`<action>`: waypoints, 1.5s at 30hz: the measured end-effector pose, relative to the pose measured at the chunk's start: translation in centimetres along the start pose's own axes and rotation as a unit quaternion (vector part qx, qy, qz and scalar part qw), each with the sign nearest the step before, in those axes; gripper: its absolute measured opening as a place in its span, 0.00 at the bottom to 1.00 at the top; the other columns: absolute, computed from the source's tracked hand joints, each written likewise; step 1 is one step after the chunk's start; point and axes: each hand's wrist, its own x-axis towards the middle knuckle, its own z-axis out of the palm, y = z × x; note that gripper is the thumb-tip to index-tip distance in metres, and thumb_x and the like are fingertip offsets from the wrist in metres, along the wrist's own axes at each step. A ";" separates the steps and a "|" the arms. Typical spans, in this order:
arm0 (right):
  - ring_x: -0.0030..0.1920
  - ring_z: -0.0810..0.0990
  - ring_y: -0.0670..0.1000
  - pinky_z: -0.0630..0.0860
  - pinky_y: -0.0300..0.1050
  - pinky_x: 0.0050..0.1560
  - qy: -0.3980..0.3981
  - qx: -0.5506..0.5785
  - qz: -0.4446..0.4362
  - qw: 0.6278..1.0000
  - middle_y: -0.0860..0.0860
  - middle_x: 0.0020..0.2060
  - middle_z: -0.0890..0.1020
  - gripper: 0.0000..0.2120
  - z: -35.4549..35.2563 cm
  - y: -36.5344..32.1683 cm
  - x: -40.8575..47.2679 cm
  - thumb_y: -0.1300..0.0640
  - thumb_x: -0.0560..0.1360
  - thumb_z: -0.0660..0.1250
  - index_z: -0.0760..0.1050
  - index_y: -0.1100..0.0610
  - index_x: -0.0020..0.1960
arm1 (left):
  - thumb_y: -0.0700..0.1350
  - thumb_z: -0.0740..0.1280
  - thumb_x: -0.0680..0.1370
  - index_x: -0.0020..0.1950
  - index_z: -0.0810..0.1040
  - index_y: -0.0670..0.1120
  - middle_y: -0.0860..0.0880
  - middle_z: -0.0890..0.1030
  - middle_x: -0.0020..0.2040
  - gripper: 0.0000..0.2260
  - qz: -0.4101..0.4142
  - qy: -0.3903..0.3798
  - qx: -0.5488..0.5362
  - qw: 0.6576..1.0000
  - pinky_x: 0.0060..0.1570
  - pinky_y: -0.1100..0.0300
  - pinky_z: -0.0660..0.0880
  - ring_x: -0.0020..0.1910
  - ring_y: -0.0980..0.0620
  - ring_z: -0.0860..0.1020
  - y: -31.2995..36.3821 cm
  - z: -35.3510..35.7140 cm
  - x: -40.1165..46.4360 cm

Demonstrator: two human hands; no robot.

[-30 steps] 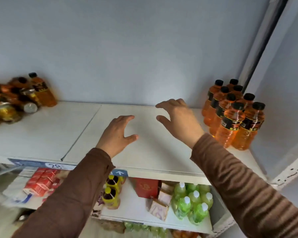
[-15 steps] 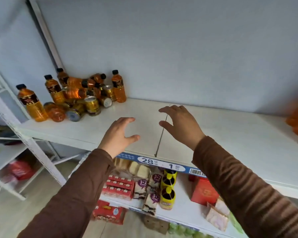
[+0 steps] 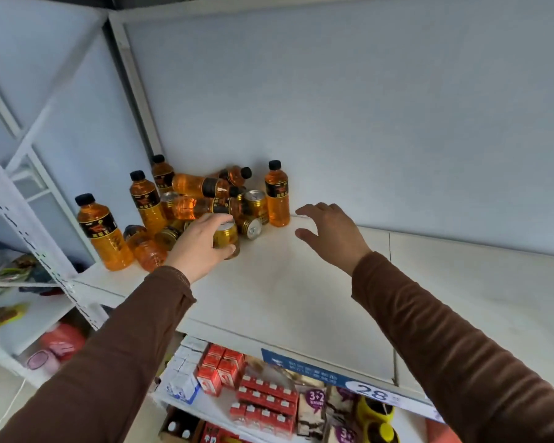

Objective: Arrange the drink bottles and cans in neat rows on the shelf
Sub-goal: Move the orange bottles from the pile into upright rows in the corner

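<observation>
A left hand [image 3: 199, 247] wraps its fingers round a rigid, smooth, probably full gold can's [image 3: 226, 237] sidewall, while the right hand [image 3: 331, 233], at three o'clock, hovers spread and empty above the white shelf [image 3: 295, 282].

The white shelf [image 3: 301, 292] carries a jumbled heap of orange bottles [image 3: 205, 199] and gold cans in its back left corner. Left of the heap an upright bottle [image 3: 104, 233] stands near the shelf's front edge; right of the heap another bottle [image 3: 277, 194] stands against the back wall. A gold can [image 3: 226, 238] sits in front of the heap, a lying can [image 3: 252, 226] just behind it, perhaps touching
</observation>
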 end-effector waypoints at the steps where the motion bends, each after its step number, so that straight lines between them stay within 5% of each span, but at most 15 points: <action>1: 0.59 0.74 0.53 0.73 0.46 0.56 -0.004 0.002 0.004 1.000 0.51 0.58 0.79 0.19 0.6 0.0 1.5 0.47 0.79 0.65 0.72 0.50 0.68 | 0.46 0.71 0.77 0.73 0.69 0.51 0.49 0.71 0.71 0.25 -0.002 0.002 0.010 1.000 0.67 0.53 0.68 0.69 0.47 0.69 -1.0 -0.4 1.2; 6: 0.58 0.76 0.54 0.74 0.48 0.56 -0.006 0.023 0.047 0.999 0.53 0.58 0.80 0.20 3.0 0.2 8.1 0.48 0.78 0.66 0.71 0.54 0.67 | 0.47 0.70 0.78 0.74 0.68 0.50 0.47 0.69 0.74 0.25 -0.012 -0.007 0.057 0.998 0.70 0.51 0.66 0.72 0.46 0.67 -6.1 -1.8 7.1; 12: 0.61 0.77 0.56 0.73 0.49 0.58 0.001 0.090 0.135 0.987 0.55 0.63 0.76 0.26 5.6 0.2 14.5 0.47 0.77 0.68 0.67 0.57 0.70 | 0.53 0.72 0.75 0.77 0.63 0.50 0.46 0.65 0.76 0.34 0.002 -0.102 0.164 0.981 0.70 0.48 0.64 0.73 0.43 0.64 -10.0 -2.0 13.7; 16: 0.64 0.75 0.58 0.73 0.50 0.62 0.004 0.136 0.187 0.973 0.57 0.69 0.71 0.31 7.0 0.0 17.9 0.47 0.76 0.69 0.63 0.57 0.74 | 0.54 0.75 0.72 0.69 0.69 0.49 0.48 0.70 0.68 0.29 0.046 -0.126 0.208 0.969 0.53 0.54 0.70 0.64 0.47 0.72 -11.0 -2.1 16.8; 19: 0.59 0.77 0.57 0.76 0.51 0.60 -0.002 0.164 0.210 0.964 0.56 0.63 0.76 0.30 7.8 0.1 19.7 0.45 0.75 0.70 0.65 0.56 0.70 | 0.57 0.76 0.70 0.64 0.72 0.49 0.48 0.75 0.61 0.27 0.081 -0.154 0.256 0.951 0.48 0.55 0.71 0.56 0.48 0.74 -11.0 -2.2 18.0; 27: 0.52 0.78 0.54 0.77 0.49 0.52 -0.001 0.157 0.225 0.962 0.50 0.52 0.77 0.31 9.5 0.3 21.2 0.47 0.70 0.75 0.66 0.54 0.66 | 0.59 0.75 0.69 0.66 0.73 0.48 0.48 0.74 0.61 0.31 0.118 -0.122 0.341 0.924 0.47 0.53 0.73 0.61 0.47 0.71 -11.5 -0.9 17.7; 31: 0.52 0.78 0.55 0.79 0.54 0.54 0.033 0.158 0.236 0.958 0.49 0.50 0.77 0.29 9.8 0.3 21.1 0.48 0.68 0.76 0.69 0.53 0.64 | 0.59 0.73 0.69 0.67 0.74 0.49 0.49 0.73 0.60 0.29 0.129 -0.090 0.313 0.937 0.42 0.54 0.70 0.60 0.47 0.72 -11.9 -1.0 17.3; 40: 0.51 0.78 0.52 0.75 0.45 0.46 0.100 0.201 0.244 0.943 0.47 0.51 0.79 0.25 7.4 0.3 19.4 0.45 0.69 0.75 0.72 0.49 0.62 | 0.59 0.74 0.68 0.61 0.70 0.52 0.49 0.81 0.52 0.26 0.161 0.047 0.158 0.973 0.38 0.58 0.66 0.49 0.45 0.80 -10.8 -2.8 17.2; 45: 0.49 0.79 0.51 0.76 0.45 0.44 0.141 0.203 0.246 0.937 0.45 0.47 0.79 0.23 4.8 0.1 16.8 0.42 0.67 0.73 0.71 0.44 0.58 | 0.62 0.72 0.66 0.55 0.63 0.56 0.52 0.78 0.46 0.26 0.140 0.016 -0.019 0.990 0.37 0.56 0.70 0.42 0.46 0.79 -7.7 -2.0 17.3</action>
